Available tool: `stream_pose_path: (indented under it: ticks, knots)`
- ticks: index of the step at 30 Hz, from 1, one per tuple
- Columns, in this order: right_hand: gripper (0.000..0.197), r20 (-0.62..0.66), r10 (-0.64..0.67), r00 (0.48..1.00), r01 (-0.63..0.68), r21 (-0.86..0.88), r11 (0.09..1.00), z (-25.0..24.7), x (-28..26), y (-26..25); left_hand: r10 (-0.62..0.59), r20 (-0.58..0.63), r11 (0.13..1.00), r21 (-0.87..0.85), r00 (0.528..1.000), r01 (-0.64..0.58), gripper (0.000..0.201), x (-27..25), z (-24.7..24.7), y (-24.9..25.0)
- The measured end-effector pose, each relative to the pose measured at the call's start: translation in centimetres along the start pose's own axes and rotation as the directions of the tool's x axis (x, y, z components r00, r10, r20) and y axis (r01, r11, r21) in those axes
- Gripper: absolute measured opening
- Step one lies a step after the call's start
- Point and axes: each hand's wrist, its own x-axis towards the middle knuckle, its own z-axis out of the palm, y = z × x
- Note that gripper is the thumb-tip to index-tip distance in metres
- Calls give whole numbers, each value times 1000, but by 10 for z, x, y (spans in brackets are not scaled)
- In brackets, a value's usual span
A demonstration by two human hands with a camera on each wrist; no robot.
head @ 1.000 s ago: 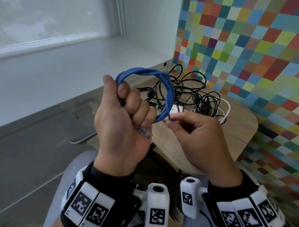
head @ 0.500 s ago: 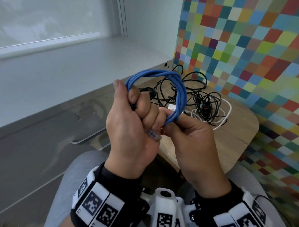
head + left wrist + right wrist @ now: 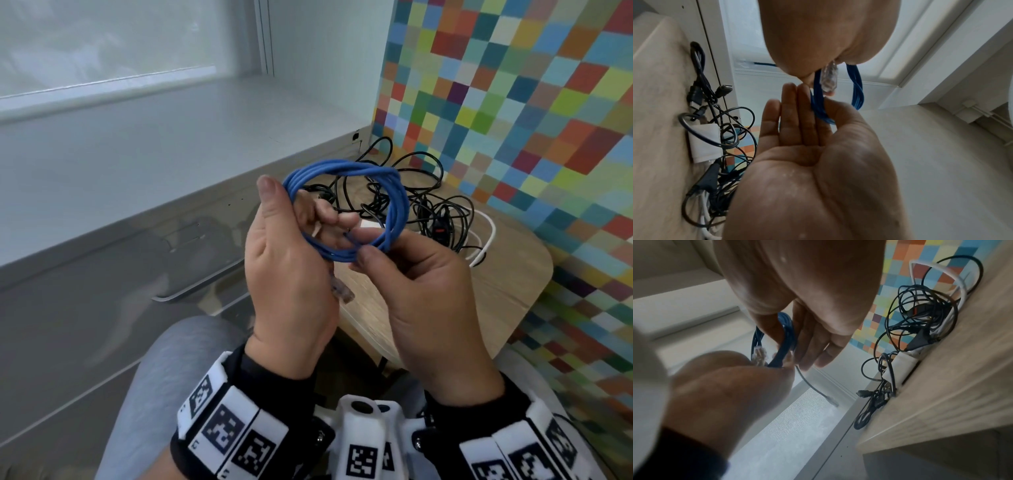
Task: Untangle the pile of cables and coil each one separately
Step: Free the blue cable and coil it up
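A blue network cable (image 3: 397,205) wound into a coil of several loops hangs in the air above the table's near edge. My left hand (image 3: 301,205) has the coil running between its thumb and its straight fingers (image 3: 793,113). My right hand (image 3: 363,244) pinches the coil's lower arc between thumb and fingers (image 3: 807,340). One clear plug (image 3: 342,291) dangles between my wrists; the cable's other end (image 3: 832,400) sticks out free. A tangled pile of black cables (image 3: 428,205) with a white cable (image 3: 489,233) and a white adapter (image 3: 702,142) lies behind on the wooden table (image 3: 479,308).
A wall of coloured squares (image 3: 513,102) borders the table on the right. On the left runs a long white ledge (image 3: 154,154) under a window, with a grey cabinet front (image 3: 85,291) below. My knee in grey cloth (image 3: 164,377) is at the bottom left.
My left hand has opened out of its fist around the coil. My right hand has taken the coil's lower arc in a pinch, and the coil has turned flatter toward me.
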Motion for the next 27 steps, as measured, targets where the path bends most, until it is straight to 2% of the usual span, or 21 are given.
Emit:
stream_pose_path:
  ticks: [3,5,8,14,17,19,22,24,27]
  knots:
    - [26,-29,5,1000,-5,-14,1000,-1,-1,0,160,-43,945,295,986,-140,47,0,-4,-4]
    - [28,-31,-5,999,5,-2,1000,-2,-2,-2,218,-57,873,459,974,-168,46,5,-8,-3]
    - [26,-39,-22,999,23,16,1000,-3,-1,-5,266,34,740,633,963,-227,50,13,-12,4]
    - [16,-5,-49,999,49,2,999,-7,-2,-9,208,209,644,706,956,-295,55,16,-18,11]
    - [16,-36,-59,998,58,-24,998,-9,-1,-11,161,253,593,748,954,-298,33,18,-20,11]
    - [17,-61,-68,996,66,-42,997,-10,0,-10,166,259,503,808,952,-307,35,18,-22,10]
    - [19,-96,-75,993,70,-56,996,-11,1,-7,188,300,318,882,935,-347,39,15,-25,9]
    - [19,-107,-73,992,70,-35,997,-11,2,-6,169,346,244,893,923,-379,39,13,-25,11]
    - [21,-135,-55,989,60,30,998,-13,4,-2,48,369,265,891,928,-368,28,14,-26,13]
